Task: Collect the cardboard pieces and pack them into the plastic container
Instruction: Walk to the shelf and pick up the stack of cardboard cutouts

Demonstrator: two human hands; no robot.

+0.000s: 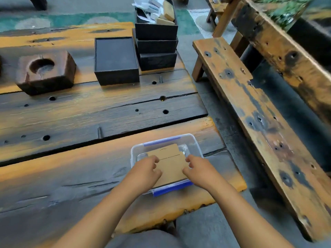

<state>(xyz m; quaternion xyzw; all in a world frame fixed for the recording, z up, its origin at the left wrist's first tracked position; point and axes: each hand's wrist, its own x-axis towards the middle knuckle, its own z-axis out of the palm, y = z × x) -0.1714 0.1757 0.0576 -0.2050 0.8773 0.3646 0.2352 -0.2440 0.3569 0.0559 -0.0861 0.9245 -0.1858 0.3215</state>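
A clear plastic container with blue clips stands at the near right edge of the wooden table. Brown cardboard pieces lie flat inside it, stacked, with a slit line across the top one. My left hand grips the cardboard's left edge with curled fingers. On the other edge, my right hand pinches it the same way. Both hands sit over the container's opening.
A black lidded box and a stack of black boxes, the top one full of papers and cardboard, stand at the far side of the table. A dark wooden block with a round hollow sits left. A wooden bench runs along the right.
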